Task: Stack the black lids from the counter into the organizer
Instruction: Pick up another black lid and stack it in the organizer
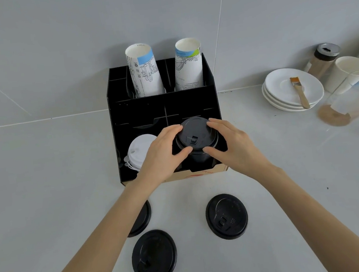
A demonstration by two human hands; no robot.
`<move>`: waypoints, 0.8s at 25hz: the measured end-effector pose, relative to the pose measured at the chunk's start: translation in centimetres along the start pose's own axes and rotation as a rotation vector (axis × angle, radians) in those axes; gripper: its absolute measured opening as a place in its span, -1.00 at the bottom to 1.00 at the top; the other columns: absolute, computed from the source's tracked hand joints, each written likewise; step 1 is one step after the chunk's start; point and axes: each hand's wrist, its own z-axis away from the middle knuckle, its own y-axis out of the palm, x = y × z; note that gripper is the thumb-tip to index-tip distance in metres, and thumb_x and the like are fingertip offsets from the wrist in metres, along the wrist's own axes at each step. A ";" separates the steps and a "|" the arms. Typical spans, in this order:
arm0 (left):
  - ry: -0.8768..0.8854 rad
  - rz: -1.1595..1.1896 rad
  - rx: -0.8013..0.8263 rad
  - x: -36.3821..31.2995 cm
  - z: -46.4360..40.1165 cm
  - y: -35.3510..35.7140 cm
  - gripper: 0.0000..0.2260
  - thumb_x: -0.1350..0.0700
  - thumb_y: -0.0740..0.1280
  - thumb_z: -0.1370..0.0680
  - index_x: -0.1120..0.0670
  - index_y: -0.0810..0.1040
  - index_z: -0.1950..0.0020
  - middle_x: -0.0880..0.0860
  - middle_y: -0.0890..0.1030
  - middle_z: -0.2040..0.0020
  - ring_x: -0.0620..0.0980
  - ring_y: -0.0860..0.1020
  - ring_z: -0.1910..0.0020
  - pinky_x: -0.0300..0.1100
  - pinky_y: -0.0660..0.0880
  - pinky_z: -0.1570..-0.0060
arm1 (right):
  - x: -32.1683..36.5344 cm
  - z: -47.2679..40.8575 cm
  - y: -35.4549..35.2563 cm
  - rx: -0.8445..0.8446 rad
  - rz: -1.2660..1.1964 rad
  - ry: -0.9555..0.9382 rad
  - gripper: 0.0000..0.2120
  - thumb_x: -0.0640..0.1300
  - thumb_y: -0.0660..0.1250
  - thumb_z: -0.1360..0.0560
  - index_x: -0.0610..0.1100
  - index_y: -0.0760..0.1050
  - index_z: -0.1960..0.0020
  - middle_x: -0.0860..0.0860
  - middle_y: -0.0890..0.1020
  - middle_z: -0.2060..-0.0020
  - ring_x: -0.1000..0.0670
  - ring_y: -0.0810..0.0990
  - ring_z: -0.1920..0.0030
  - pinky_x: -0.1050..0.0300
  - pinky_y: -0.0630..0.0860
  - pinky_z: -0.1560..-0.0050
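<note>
Three black lids (226, 216) remained on counter (46, 195); left hand (160, 153) and right hand (231, 145) clamped lid stack (196, 136) in organizer (123, 120).

counter (45, 184) | organizer (164, 113) | three loose black lids (227, 216) | stacked plates (292, 91) | spilled powder (334, 117)

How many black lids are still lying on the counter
3. One black lid lies right of centre, one nearest the camera, and one is half hidden under the left forearm. Others are already stacked in the organizer between both hands.
</note>
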 end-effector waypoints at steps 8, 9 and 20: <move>-0.035 0.011 0.021 0.7 -1.3 1.2 -0.53 0.14 0.33 -0.46 0.14 0.28 -0.33 0.10 0.38 -0.35 0.03 0.37 -0.30 -0.19 0.30 -0.24 | -1.0 -1.3 0.5 0.026 0.032 0.007 -0.48 -0.12 0.32 -0.45 -0.16 0.25 -0.35 -0.06 0.30 -0.40 -0.06 0.32 -0.36 0.26 0.21 -0.26; -0.038 0.007 0.027 0.8 -1.3 1.3 -0.53 0.14 0.33 -0.47 0.14 0.28 -0.33 0.10 0.38 -0.36 0.03 0.37 -0.31 -0.19 0.30 -0.24 | -1.0 -1.2 0.7 0.028 0.033 0.011 -0.48 -0.12 0.32 -0.45 -0.16 0.25 -0.35 -0.07 0.30 -0.40 -0.07 0.32 -0.36 0.21 0.24 -0.29; -0.040 -0.004 0.057 1.0 -1.2 1.6 -0.52 0.14 0.30 -0.49 0.13 0.23 -0.36 0.09 0.34 -0.40 0.04 0.32 -0.36 -0.18 0.27 -0.29 | -1.0 -0.4 1.8 0.009 -0.050 0.067 -0.49 -0.12 0.28 -0.47 -0.14 0.20 -0.37 -0.06 0.24 -0.43 -0.10 0.29 -0.38 -0.05 0.29 -0.39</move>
